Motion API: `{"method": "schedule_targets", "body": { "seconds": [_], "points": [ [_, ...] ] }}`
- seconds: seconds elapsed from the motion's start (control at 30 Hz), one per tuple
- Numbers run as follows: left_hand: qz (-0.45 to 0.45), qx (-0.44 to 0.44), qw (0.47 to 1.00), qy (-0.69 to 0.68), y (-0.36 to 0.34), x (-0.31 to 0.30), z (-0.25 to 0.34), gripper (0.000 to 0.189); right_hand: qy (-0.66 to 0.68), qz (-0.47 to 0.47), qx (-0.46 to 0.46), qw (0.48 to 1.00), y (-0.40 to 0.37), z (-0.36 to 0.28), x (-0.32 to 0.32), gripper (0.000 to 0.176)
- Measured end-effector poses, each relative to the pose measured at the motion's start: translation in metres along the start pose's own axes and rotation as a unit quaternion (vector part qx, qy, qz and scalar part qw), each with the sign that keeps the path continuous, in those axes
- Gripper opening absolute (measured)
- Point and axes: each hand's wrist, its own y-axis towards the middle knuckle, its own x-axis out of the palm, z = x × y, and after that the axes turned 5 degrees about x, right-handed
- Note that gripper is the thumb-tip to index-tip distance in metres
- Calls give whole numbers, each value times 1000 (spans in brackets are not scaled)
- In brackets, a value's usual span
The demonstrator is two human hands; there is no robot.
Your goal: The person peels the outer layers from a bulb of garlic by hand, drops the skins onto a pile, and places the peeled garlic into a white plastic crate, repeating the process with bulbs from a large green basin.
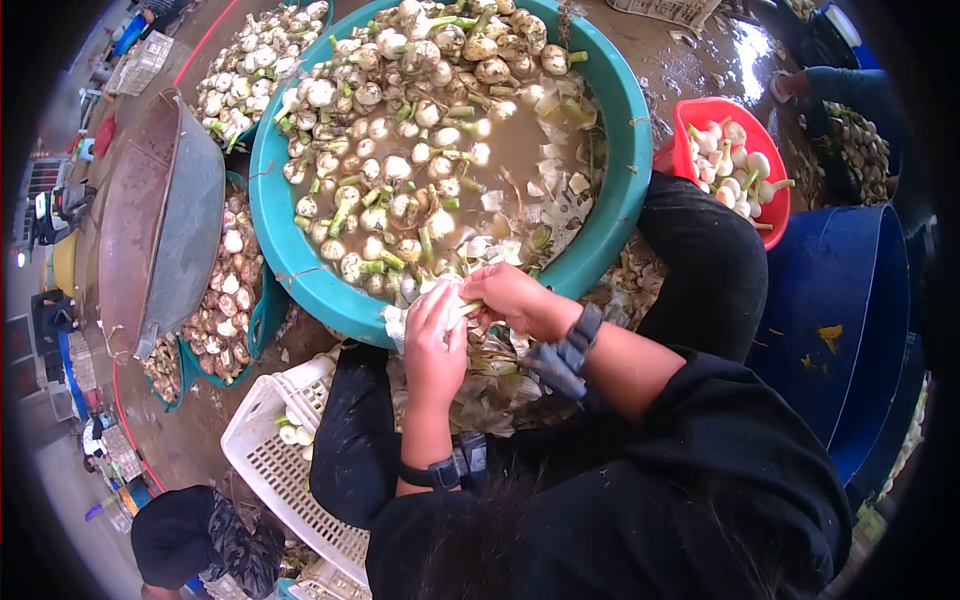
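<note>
My left hand [436, 335] and my right hand [512, 300] meet at the near rim of a teal tub [345, 312]. Between them, closed fingers grip a garlic bulb, mostly hidden, with its pale green stem [470, 307] showing. Papery skin hangs beside my left fingers. In the tub, muddy water [505, 180] holds many garlic bulbs [397, 167] with cut green stems, the dirtier ones heaped at the far side. Loose white skins float on the right. More peelings [470, 385] lie below my hands, between my legs.
At the right, a red basin [776, 205] holds cleaner garlic bulbs beside a blue barrel [825, 330]. A white crate [265, 455] with a few bulbs stands left of my leg. A wheelbarrow [180, 220] and filled sacks [225, 310] are further left. Another person [190, 540] is at lower left.
</note>
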Motion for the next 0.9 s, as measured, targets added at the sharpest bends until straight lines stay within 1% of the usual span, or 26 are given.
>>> {"method": "schedule_targets", "body": {
  "seconds": [0.03, 0.07, 0.1, 0.13, 0.17, 0.2, 0.23, 0.27, 0.3, 0.33, 0.37, 0.43, 0.47, 0.5, 0.57, 0.6, 0.63, 0.67, 0.7, 0.73, 0.77, 0.83, 0.87, 0.9],
  "points": [
    [21, 116, 988, 101, 0, 0, -1, 32, 1, 1, 0, 1000, -4, -6, 0, 18],
    [34, 164, 964, 207, 2, 0, -1, 28, -42, 9, -4, 999, -8, -12, 1, 17],
    [33, 163, 964, 207, 2, 1, -1, 28, -87, 16, -6, 996, -10, -14, 2, 16],
    [78, 123, 977, 154, 1, 4, -2, 25, -53, -5, -35, 998, 0, -3, 1, 16],
    [122, 82, 984, 100, -1, 7, -3, 22, -55, -6, -33, 998, -3, -3, 5, 16],
    [187, -16, 981, -49, -2, 11, -6, 13, 6, -40, -77, 996, -7, -2, 10, 14],
    [197, -146, 958, -148, 1, 9, -15, 12, 68, -75, -122, 987, -12, -3, 15, 12],
    [233, -235, 878, -347, 1, 1, -18, 14, -10, -91, -170, 981, -20, -1, 12, 13],
    [255, -309, 749, -527, 1, -5, -19, 17, -90, -105, -199, 970, -35, -2, 14, 15],
    [236, -321, 726, -561, -2, -10, -22, 22, -115, -116, -232, 959, -40, 0, 9, 16],
    [239, -319, 726, -560, -3, -12, -21, 22, -140, -125, -265, 946, -45, 1, 2, 17],
    [185, -363, 689, -600, -7, -16, -16, 19, -6, -127, -269, 955, -61, -11, -6, 15],
    [178, -381, 695, -583, -5, -18, -16, 21, 51, -139, -305, 941, -66, -22, -9, 11],
    [179, -382, 694, -583, -6, -21, -18, 21, 163, -147, -315, 923, -75, -37, -7, 8],
    [238, -398, 660, -591, -3, -29, -20, 20, 212, -143, -345, 903, -78, -54, -23, 10],
    [248, -389, 661, -592, -1, -30, -15, 19, 0, -106, -336, 936, -70, -56, -35, 12],
    [248, -387, 661, -594, -1, -28, -14, 19, -211, -63, -312, 924, -62, -56, -43, 16],
    [277, -348, 712, -543, -1, -24, -12, 19, -578, 87, -250, 772, -71, -58, -27, 28],
    [304, -307, 759, -488, 0, -20, -11, 20, -650, 177, -371, 640, -64, -39, -20, 36],
    [298, -308, 760, -489, 2, -18, -9, 20, -571, 163, -411, 692, -59, -26, -15, 37],
    [292, -269, 813, -426, 3, -15, -7, 18, -486, 146, -447, 737, -55, -25, -1, 37],
    [273, -184, 899, -288, 2, -11, -4, 15, -335, 51, -444, 829, -50, -28, 19, 26],
    [257, -193, 905, -279, 1, -10, -1, 13, -352, -13, -486, 800, -39, -31, 17, 15],
    [254, -192, 906, -278, 1, -12, 0, 13, -349, -11, -486, 801, -39, -32, 14, 15]
  ]
}}
